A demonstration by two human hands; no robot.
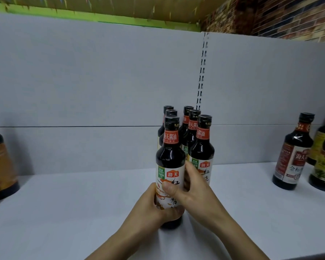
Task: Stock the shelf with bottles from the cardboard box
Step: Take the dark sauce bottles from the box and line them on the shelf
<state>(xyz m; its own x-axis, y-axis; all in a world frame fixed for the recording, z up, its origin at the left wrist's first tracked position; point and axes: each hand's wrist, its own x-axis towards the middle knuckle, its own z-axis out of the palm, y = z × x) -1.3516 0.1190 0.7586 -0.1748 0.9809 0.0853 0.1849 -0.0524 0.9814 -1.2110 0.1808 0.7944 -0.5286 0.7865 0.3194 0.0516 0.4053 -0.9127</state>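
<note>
Front bottle (170, 158): orange neck band reads 海天酱油, red badge on the white label reads 海天. Dark sauce, black cap, glossy shoulders. It stands upright on the white shelf (64, 212), front-left of two rows w/ five matching bottles (202, 147). Left hand (150, 205): grip wrapped round its lower body. Right hand (193, 194): grip clamped on the label, thumb across the front. Far right, other bottles (293, 152), one w/ 海天 label; far left, a dark bottle (2, 166) w/ orange label, unreadable.

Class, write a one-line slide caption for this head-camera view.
Left hand and right hand grip the front-left soy sauce bottle of six clustered on a white shelf.
</note>
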